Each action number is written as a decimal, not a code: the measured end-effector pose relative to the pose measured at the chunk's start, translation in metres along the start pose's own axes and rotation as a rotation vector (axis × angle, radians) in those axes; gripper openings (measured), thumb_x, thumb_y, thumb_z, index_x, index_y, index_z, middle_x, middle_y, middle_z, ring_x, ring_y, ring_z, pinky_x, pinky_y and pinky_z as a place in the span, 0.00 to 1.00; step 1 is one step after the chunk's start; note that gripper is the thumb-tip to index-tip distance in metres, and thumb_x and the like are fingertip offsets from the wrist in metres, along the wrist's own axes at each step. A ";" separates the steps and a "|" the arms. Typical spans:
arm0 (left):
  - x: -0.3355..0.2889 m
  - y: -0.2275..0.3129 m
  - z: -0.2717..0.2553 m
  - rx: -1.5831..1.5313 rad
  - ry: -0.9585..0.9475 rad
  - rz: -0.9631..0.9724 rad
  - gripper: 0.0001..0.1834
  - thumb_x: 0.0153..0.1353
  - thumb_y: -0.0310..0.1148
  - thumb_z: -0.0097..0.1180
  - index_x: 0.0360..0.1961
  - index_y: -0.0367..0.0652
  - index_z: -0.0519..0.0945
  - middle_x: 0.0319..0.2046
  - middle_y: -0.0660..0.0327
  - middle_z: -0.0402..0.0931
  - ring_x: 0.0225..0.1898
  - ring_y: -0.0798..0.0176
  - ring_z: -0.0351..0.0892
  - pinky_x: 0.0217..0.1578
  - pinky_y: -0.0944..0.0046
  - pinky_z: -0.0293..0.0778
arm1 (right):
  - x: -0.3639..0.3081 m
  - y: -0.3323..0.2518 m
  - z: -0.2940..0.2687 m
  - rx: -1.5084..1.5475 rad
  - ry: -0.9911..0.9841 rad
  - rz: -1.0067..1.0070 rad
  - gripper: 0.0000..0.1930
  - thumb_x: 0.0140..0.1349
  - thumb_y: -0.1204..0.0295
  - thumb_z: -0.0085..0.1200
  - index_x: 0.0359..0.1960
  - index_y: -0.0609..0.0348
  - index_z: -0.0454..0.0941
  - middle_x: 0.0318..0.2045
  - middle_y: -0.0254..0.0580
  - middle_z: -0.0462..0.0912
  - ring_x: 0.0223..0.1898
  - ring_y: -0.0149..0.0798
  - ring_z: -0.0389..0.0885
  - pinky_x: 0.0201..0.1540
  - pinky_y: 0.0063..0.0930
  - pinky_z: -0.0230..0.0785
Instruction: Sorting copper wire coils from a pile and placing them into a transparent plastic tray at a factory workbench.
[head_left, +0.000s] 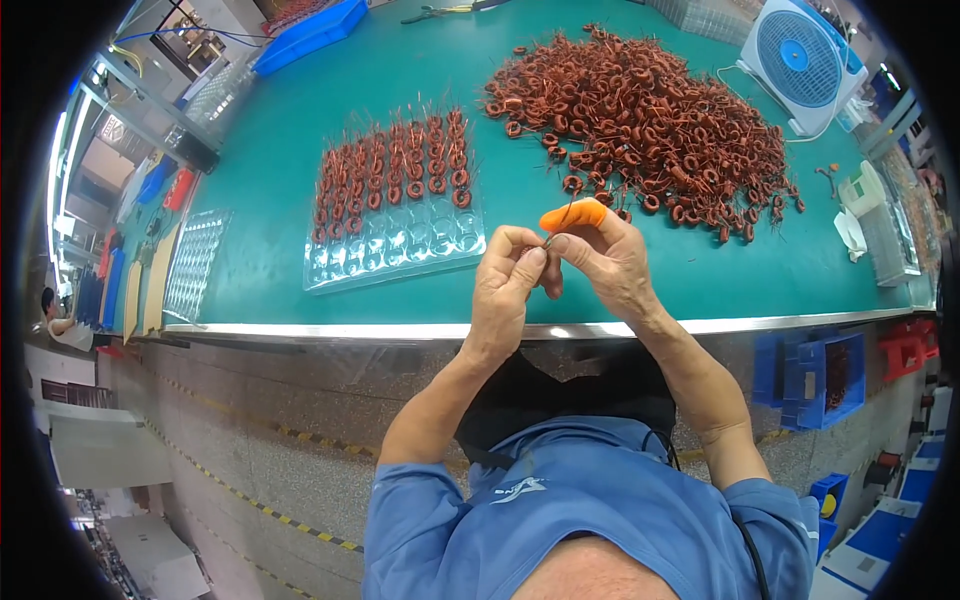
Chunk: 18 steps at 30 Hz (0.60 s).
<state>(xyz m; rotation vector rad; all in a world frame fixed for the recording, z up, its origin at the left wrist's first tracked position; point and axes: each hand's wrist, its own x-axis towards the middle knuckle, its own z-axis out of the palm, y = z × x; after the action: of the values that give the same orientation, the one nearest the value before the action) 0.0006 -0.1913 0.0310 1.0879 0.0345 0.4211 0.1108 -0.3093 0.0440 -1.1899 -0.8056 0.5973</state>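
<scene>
My left hand [508, 285] and my right hand [610, 262] meet above the table's front edge, fingertips pinched together. Between them is a small ring coil [548, 241], mostly hidden by the fingers, with a thin wire lead rising from it. An orange cover [575, 214] wraps a finger of my right hand. Left of my hands lies a clear plastic tray [390, 262] with round pockets; copper-wound ring coils [415, 188] stand in its far rows, leads up, while its near pockets hold none. Beyond my right hand spreads a big loose heap of such coils [640, 120].
The green table [270, 150] has a metal front edge. A blue fan [800, 60] stands at the far right, pliers [450, 10] at the back. A blue bin [310, 35] sits far left, another clear tray [197, 255] at the left edge. Blue crates [825, 380] stand below right.
</scene>
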 end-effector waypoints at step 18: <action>0.000 0.081 -0.166 1.117 0.580 0.390 0.03 0.66 0.26 0.52 0.37 0.39 0.76 0.33 0.59 0.76 0.36 0.64 0.76 0.38 0.65 0.72 | -0.025 0.025 -0.052 -1.133 0.080 -0.280 0.16 0.59 0.76 0.58 0.49 0.68 0.73 0.45 0.52 0.74 0.45 0.52 0.76 0.45 0.39 0.70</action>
<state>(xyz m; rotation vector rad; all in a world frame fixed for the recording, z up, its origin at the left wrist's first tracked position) -0.0630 -0.0180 0.0229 2.0404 0.6406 1.1338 0.1380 -0.3515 0.0055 -2.0418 -1.2678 -0.2171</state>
